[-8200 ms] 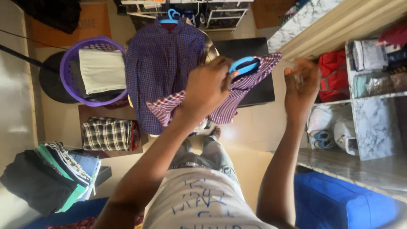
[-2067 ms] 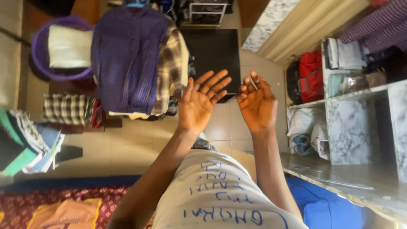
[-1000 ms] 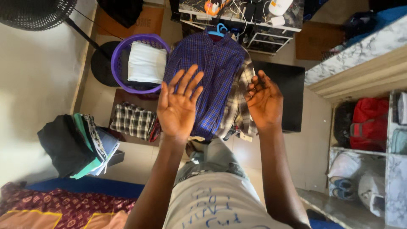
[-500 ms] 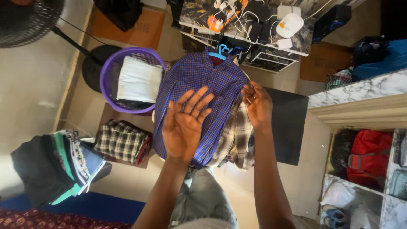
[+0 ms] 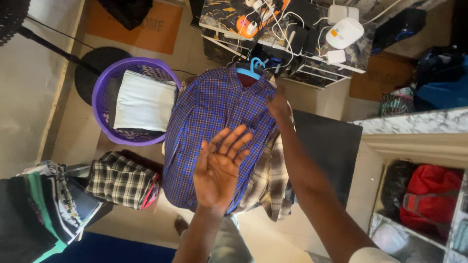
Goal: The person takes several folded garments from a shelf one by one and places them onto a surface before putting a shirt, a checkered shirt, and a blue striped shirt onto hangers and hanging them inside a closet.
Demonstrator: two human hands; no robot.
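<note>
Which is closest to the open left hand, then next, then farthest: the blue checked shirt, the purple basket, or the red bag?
1. Blue checked shirt on a hanger, right behind the left hand.
2. Round purple plastic basket, on the floor, left.
3. Red bag, in the shelf, far right.

You had soft, even daylight over the whole scene, brightest on the pale floor at the upper left and on the white chargers [image 5: 343,30] at the top. Shadows were faint; a dim patch lay under the blue checked shirt [image 5: 214,131]. Your left hand [image 5: 219,168] came out slightly smeared, its fingertips soft with motion blur, and your right hand [image 5: 278,104] was no sharper. The corners bent outward, and the lower left fell dark. No glare showed anywhere.
</note>
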